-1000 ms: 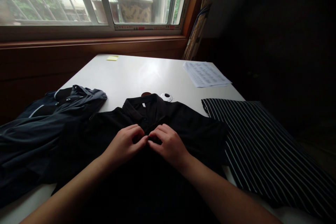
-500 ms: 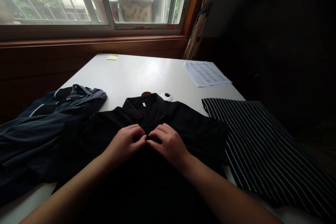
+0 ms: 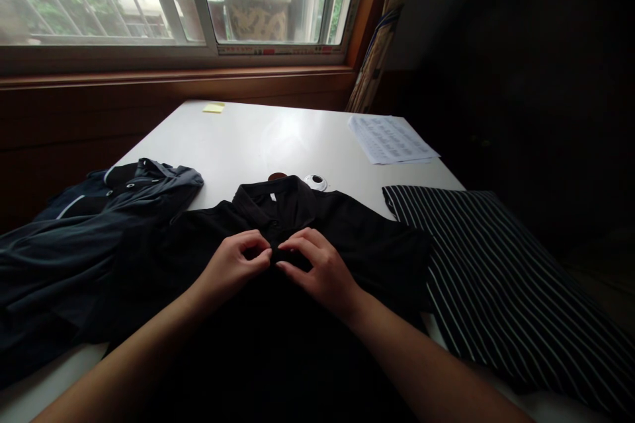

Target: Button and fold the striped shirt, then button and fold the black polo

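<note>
A black polo shirt [image 3: 367, 238] lies spread front up before me, its collar pointing to the far side. A pale label shows inside the neck. My left hand [image 3: 238, 259] is closed in a pinch on the shirt's front placket, just below the collar. Across from it, my right hand [image 3: 320, 271] holds the same placket between curled fingers and thumb, with dark cloth between the tips. The fingertips of both hands nearly meet. Any button between them is too dark to make out.
A dark blue-grey shirt [image 3: 114, 231] lies rumpled at the left. Striped black cloth [image 3: 496, 264] lies at the right. Beyond the collar are a white round object [image 3: 315, 182] and a brown disc [image 3: 277, 176]. Printed papers [image 3: 391, 139] and a yellow note [image 3: 213, 108] lie on the white table [image 3: 238, 139].
Both hands have shifted slightly at the placket. My right thumb and forefinger are a little farther apart, and the left fingertips have drawn slightly left. The shirt stays in place.
</note>
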The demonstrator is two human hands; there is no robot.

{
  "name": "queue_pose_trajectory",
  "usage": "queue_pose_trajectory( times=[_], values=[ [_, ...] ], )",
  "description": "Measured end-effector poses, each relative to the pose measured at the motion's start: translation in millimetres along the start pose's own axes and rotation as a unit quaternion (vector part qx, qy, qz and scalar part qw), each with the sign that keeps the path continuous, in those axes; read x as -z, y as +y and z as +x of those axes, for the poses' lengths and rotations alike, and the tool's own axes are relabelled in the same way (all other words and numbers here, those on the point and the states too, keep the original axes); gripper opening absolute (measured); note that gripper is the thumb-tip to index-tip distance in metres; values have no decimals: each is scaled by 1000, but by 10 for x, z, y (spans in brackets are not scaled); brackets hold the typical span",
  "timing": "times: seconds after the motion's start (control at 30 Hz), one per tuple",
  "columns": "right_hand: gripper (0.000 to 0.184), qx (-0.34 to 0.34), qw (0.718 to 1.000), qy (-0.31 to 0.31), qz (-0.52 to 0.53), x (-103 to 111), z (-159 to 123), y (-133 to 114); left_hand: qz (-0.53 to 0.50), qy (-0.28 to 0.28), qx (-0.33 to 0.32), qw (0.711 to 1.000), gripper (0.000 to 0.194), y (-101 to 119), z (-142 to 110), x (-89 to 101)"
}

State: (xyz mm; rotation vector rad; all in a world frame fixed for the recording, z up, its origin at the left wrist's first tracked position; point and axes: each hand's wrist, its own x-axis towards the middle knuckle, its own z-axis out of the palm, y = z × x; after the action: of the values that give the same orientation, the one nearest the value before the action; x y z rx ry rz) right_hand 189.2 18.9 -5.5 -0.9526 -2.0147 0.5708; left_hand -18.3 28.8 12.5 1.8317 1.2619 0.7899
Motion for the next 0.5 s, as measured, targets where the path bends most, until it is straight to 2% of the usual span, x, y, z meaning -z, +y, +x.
queue_pose_trajectory(
  times=[0.23, 0.5],
  values=[
    [14, -4, 999, -10, 35, 12, -5, -2, -1, -30, 10, 999, 20, 34, 9, 33],
    [12, 16, 1000, -7, -7, -6, -13, 10, 34, -38, 33, 998, 18, 40, -4, 17]
  ],
)
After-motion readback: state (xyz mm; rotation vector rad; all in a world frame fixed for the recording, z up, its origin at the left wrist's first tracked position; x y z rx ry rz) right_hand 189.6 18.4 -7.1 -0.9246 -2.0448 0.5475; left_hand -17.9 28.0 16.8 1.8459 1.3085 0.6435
